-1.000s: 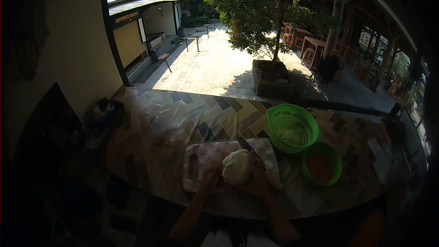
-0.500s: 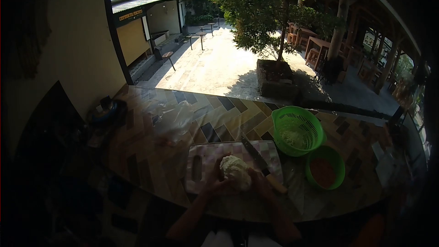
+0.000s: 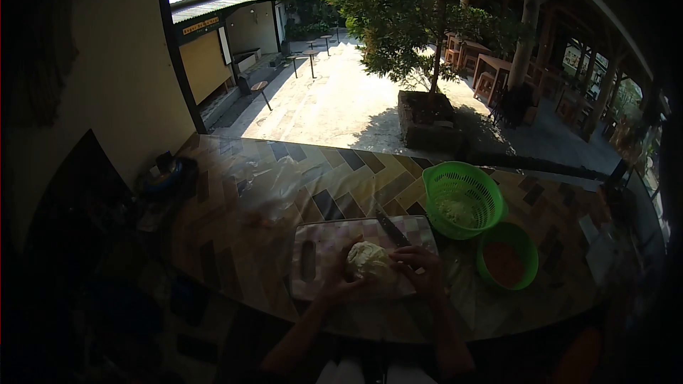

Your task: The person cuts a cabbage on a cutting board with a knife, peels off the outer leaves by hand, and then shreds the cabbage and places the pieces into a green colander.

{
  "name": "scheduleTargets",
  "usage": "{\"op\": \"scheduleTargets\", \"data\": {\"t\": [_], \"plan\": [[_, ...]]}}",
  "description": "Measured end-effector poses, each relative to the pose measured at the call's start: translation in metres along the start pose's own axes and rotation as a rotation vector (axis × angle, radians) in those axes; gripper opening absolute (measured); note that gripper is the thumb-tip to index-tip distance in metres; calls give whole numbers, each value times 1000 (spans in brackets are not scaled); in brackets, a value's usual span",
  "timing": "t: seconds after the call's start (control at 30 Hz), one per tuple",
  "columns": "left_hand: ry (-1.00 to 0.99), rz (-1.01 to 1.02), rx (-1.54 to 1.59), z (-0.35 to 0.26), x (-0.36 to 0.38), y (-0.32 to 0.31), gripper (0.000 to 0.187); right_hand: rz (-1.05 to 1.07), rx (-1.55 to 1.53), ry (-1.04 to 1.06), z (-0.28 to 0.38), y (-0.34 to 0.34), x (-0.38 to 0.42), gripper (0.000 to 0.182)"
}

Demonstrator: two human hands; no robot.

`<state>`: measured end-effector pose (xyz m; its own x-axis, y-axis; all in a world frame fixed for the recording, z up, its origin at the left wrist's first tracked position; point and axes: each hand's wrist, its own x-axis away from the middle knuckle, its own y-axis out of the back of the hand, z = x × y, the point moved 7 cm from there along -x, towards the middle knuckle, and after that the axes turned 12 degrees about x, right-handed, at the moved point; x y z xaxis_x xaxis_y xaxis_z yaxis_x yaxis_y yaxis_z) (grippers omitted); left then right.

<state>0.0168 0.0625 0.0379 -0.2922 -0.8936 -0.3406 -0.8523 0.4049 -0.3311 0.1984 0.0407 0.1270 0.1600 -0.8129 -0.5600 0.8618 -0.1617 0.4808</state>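
Observation:
A pale, leafy cabbage (image 3: 368,259) sits on a pink-and-white checked cutting board (image 3: 333,236). My left hand (image 3: 340,283) is curled around the cabbage's left and near side. My right hand (image 3: 425,272) is over the handle of the knife (image 3: 390,229), with its fingers bent round it and their tips close to the cabbage's right side. The knife's dark blade lies on the board and points away from me; its light wooden handle is mostly hidden under the hand. Deep shade blurs the finger details.
Right of the board stand a green colander (image 3: 464,199) with pale shreds inside and a green bowl (image 3: 507,256) with orange contents. Clear plastic (image 3: 270,188) lies on the patterned table (image 3: 235,256), left of the board. Dark items (image 3: 167,171) sit at the far left.
My right hand has left the cabbage's side and moved up and right onto the knife handle, which was uncovered before. My left hand stays on the cabbage.

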Motion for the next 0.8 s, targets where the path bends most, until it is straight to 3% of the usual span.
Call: {"op": "scheduleTargets", "data": {"t": [0.23, 0.33, 0.43, 0.57, 0.73, 0.8], "plan": [[-37, -3, -63, 0, 2, 2, 97, -92, 283, 269, 20, 1, 12, 20], [-88, -20, -86, -11, 3, -2, 97, -105, 330, 285, 26, -1, 15, 17], [-98, -94, -116, -24, 7, -4, 98, -37, 312, 203, 12, -10, 14, 14], [-205, -158, -322, -32, 7, 1, 93, 19, 59, -21, -12, -23, 12, 14], [-239, -187, -378, -31, 4, 3, 87, 96, -112, -53, -14, -24, 10, 29], [-243, -203, -330, -28, 3, 6, 86, 80, 31, 100, 9, -15, 3, 40]]}}
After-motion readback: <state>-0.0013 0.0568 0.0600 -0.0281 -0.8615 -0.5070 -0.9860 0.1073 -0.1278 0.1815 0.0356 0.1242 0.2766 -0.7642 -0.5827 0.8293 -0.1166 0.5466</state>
